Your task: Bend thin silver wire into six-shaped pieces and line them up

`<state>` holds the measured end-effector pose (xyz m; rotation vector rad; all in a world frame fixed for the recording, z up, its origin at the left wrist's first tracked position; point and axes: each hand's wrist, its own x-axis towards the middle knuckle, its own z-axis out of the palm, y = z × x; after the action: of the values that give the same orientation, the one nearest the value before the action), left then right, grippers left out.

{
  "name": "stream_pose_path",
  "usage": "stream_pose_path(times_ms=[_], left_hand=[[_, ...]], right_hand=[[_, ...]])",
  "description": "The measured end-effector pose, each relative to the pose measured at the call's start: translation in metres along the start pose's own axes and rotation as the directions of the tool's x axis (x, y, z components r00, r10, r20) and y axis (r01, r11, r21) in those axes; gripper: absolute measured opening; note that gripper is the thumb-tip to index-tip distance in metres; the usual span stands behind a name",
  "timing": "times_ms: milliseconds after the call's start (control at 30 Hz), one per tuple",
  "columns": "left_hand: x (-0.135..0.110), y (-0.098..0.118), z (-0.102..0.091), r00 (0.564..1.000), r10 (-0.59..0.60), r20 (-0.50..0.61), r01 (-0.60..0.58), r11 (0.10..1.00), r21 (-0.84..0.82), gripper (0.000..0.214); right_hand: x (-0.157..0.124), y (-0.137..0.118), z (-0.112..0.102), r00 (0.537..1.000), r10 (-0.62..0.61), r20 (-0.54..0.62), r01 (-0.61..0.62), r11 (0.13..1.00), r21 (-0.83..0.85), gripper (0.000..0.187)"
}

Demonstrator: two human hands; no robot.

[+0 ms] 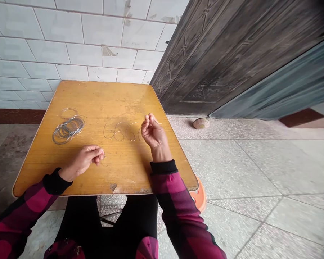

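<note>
My left hand (88,158) is closed in a pinch above the near left part of the table. A faint thin wire (103,164) curves out from its fingertips. Raised over the table's right side, my right hand (154,135) is also closed, thumb against fingertips; whatever it may hold is too fine to make out. Several thin wires bent into curls (119,135) lie in a row across the middle, the rightmost partly hidden behind my right hand. Beyond my left hand rests a loose coil of grey wire (68,128).
The wooden table (108,97) has a chipped near edge and stands against a white tiled wall (102,30). An orange stool (201,196) shows under its right corner. On the floor, a roundish stone-like object (201,123) lies by the dark wooden door (205,64).
</note>
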<state>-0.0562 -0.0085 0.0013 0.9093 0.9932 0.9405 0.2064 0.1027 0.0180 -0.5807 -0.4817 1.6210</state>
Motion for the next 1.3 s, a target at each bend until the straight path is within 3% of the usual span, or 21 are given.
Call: stream_pose_path(times_ms=[100,200,267,333,400,500,567,700,800,933,1067,1300], left_hand=[[0.001,0.004,-0.001,0.997,0.047,-0.067,-0.058,0.983,-0.176,0.030],[0.004,0.006,-0.003,0.989,0.081,-0.123,-0.115,0.949,-0.295,0.029],[0.005,0.007,-0.005,0.984,0.107,-0.142,-0.149,0.932,-0.331,0.030],[0.006,0.007,-0.006,0.980,0.141,-0.139,-0.180,0.925,-0.335,0.029],[0.006,0.008,-0.006,0.976,0.176,-0.126,-0.208,0.923,-0.324,0.028],[0.003,0.012,-0.005,0.966,0.230,-0.117,-0.254,0.923,-0.287,0.027],[0.000,0.014,-0.004,0.953,0.276,-0.128,-0.300,0.924,-0.237,0.028],[-0.002,0.014,-0.001,0.927,0.354,-0.126,-0.368,0.922,-0.118,0.029],[-0.001,0.009,0.000,0.937,0.336,-0.099,-0.346,0.933,-0.103,0.029],[0.001,0.010,-0.002,0.953,0.290,-0.092,-0.301,0.943,-0.143,0.028],[0.000,0.022,-0.008,0.939,0.291,-0.181,-0.324,0.925,-0.197,0.023],[-0.005,0.034,-0.016,0.940,0.265,-0.215,-0.312,0.922,-0.227,0.020]], right_hand=[[-0.007,0.020,0.005,1.000,-0.018,0.008,0.018,0.995,-0.097,0.015],[-0.027,0.056,0.015,0.989,0.119,0.085,-0.093,0.961,-0.261,0.021],[-0.043,0.079,0.022,0.952,0.267,0.147,-0.205,0.919,-0.338,0.026],[-0.055,0.095,0.027,0.905,0.380,0.189,-0.305,0.892,-0.334,0.033],[-0.063,0.103,0.031,0.902,0.389,0.188,-0.330,0.901,-0.283,0.034],[-0.066,0.103,0.035,0.966,0.236,0.105,-0.215,0.960,-0.179,0.031],[-0.067,0.100,0.037,0.983,0.171,0.073,-0.157,0.973,-0.168,0.029],[-0.073,0.102,0.039,0.960,0.256,0.110,-0.232,0.953,-0.193,0.028],[-0.078,0.106,0.040,0.934,0.318,0.162,-0.286,0.939,-0.193,0.027],[-0.079,0.105,0.042,0.933,0.308,0.188,-0.280,0.946,-0.163,0.025],[-0.078,0.101,0.042,0.928,0.306,0.214,-0.270,0.946,-0.182,0.025],[-0.075,0.105,0.042,0.940,0.300,0.165,-0.266,0.943,-0.199,0.027]])
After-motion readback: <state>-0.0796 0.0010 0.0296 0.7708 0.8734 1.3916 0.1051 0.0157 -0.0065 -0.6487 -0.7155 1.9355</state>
